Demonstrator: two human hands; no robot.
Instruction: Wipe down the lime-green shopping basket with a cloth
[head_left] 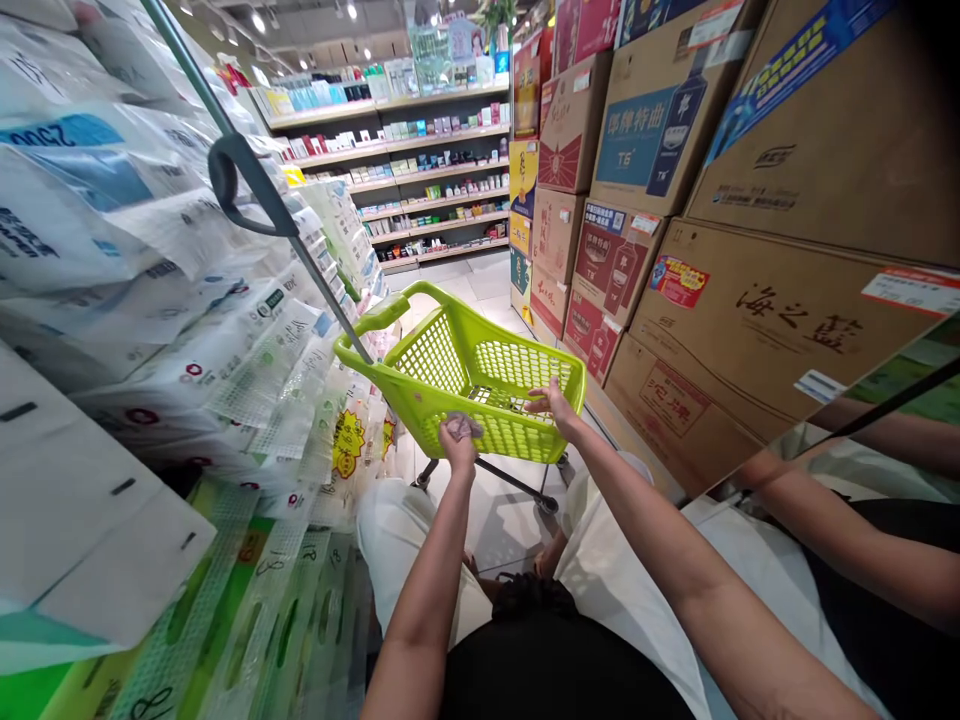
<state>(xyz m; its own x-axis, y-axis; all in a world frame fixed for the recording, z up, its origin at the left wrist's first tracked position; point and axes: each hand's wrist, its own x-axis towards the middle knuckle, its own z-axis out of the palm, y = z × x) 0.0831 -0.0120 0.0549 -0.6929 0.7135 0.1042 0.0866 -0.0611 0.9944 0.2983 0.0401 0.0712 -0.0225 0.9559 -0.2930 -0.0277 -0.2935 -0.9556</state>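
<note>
A lime-green plastic shopping cart (517, 432) stands in front of me, its basket walls full of small square holes. My left hand (457, 438) is closed on a crumpled greyish cloth (465, 424) against the near side wall of the basket. At the right end of the basket, my right hand (553, 402) is at the rim with its fingers stretched over the inside and nothing in them. Whether its palm rests on the rim, I cannot tell. A grey metal pole (322, 285) with a dark loop handle rises from the cart's left end.
Packs of tissue paper (187, 375) are piled high on the left. Stacked cardboard cartons (750, 320) line the right, beside a mirror-like panel (847, 450) reflecting an arm. Shelves (442, 150) of small boxes and bottles stand at the back. Pale tiles (480, 280) cover the floor.
</note>
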